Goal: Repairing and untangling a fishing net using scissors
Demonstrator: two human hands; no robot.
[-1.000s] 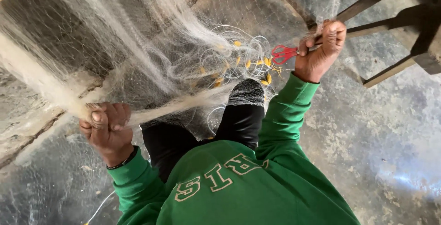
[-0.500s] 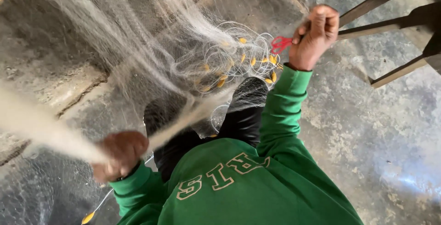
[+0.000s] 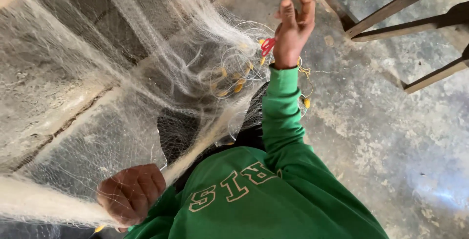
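Compared with the frame half a second earlier, the right hand (image 3: 292, 33) has risen and opened, and the left hand (image 3: 131, 193) has drawn nearer the green sweatshirt (image 3: 273, 195). The right hand is held high above the concrete floor (image 3: 391, 136), its fingers (image 3: 307, 2) spread and pointing upward; its grip is apart at the fingertips, with a small red plastic netting needle (image 3: 267, 46) lying against the palm side. Whether the palm pinches the needle cannot be told. The left hand is a fist, its grip clamped on a gathered, rope-like bundle of the fine white monofilament fishing net (image 3: 122, 78). That bundle runs from the lower left edge through the fist and up toward the middle of the view. The net itself is spread across the left and centre, draped over the person's dark-trousered knees (image 3: 183, 131) and over the stone step (image 3: 44, 102) at left. A cluster of small yellow oval floats (image 3: 234, 85) on thin coiled line sits in the net just below and left of the right hand. Dark wooden furniture legs (image 3: 415, 24) stand on the floor at upper right, well apart from the net.
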